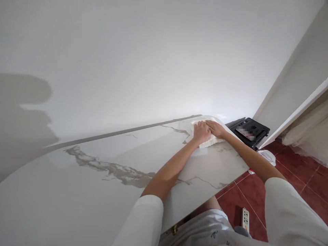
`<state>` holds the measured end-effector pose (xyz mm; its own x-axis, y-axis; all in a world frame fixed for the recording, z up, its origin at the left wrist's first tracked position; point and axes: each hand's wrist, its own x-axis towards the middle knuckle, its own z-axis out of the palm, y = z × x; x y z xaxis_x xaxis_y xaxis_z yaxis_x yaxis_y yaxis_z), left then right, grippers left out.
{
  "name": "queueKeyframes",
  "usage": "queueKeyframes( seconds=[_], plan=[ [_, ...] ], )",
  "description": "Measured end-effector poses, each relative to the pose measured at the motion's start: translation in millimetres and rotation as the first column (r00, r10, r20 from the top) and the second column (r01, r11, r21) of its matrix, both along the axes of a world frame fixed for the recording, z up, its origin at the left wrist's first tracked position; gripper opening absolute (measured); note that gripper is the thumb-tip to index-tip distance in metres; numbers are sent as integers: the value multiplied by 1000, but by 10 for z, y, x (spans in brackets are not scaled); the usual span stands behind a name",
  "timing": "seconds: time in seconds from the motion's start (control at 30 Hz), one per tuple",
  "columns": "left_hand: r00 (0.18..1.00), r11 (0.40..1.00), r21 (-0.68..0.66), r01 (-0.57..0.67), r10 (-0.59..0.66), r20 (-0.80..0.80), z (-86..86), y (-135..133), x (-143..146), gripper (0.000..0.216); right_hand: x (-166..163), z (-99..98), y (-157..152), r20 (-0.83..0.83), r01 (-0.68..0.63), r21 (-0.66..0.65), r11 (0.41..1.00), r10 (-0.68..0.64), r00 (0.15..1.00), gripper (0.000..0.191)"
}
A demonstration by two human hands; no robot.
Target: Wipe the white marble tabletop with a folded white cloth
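A crumpled white cloth (pixel 206 142) lies on the far right part of a white marble-patterned tabletop (pixel 143 150); whether it is fabric or paper towel I cannot tell. My left hand (pixel 202 131) rests palm down on the cloth, fingers stretched forward. Beside it, my right hand (pixel 216 129) lies on the cloth's right side, its fingers reaching left to touch the left hand. Both hands press from above, and their palms are hidden. Part of the cloth shows around the fingers and below the left wrist.
A white wall (pixel 153 68) runs along the table's back edge. Past the right end stands a black case (pixel 252 130). On the red tiled floor (pixel 246 191) are a white plastic bag (pixel 267 157) and a power strip (pixel 245 218). A pale curtain (pixel 307 126) hangs at the right.
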<state>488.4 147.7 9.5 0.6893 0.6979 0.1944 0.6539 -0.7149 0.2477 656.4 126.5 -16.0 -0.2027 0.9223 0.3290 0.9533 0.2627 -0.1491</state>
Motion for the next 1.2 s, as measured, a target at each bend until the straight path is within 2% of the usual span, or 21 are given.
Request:
queueKeyframes(
  seconds=[0.13, 0.33, 0.57, 0.7, 0.83, 1.0, 1.2],
  plan=[
    [998, 998, -3, -56, 56, 4, 6, 231, 32, 60, 17, -3, 338, 9, -9, 2, 1000, 9, 1000, 52],
    [990, 990, 20, -139, 139, 3, 10, 487, 110, 58, 135, -62, 790, -5, -119, 38, 992, 119, 993, 53],
    [995, 994, 62, -95, 96, -9, 22, 667, 334, 56, 367, -75, 923, -27, -74, 36, 997, 75, 997, 51],
    [994, 992, 73, -99, 102, -33, 30, 599, 505, 58, 524, -67, 847, -20, -45, 13, 999, 45, 999, 53],
    [993, 991, 84, -101, 105, -45, 17, 400, 646, 59, 692, -79, 650, -51, -74, 21, 997, 75, 996, 52],
    [998, 995, 77, -61, 63, -22, 24, 63, 769, 59, 856, -79, 244, -64, -46, -9, 999, 45, 997, 53],
    [1000, 1000, 17, 14, -14, -20, 50, -311, 787, 60, 856, -18, -287, -40, 1, -32, 999, -2, 999, 55]
  ],
)
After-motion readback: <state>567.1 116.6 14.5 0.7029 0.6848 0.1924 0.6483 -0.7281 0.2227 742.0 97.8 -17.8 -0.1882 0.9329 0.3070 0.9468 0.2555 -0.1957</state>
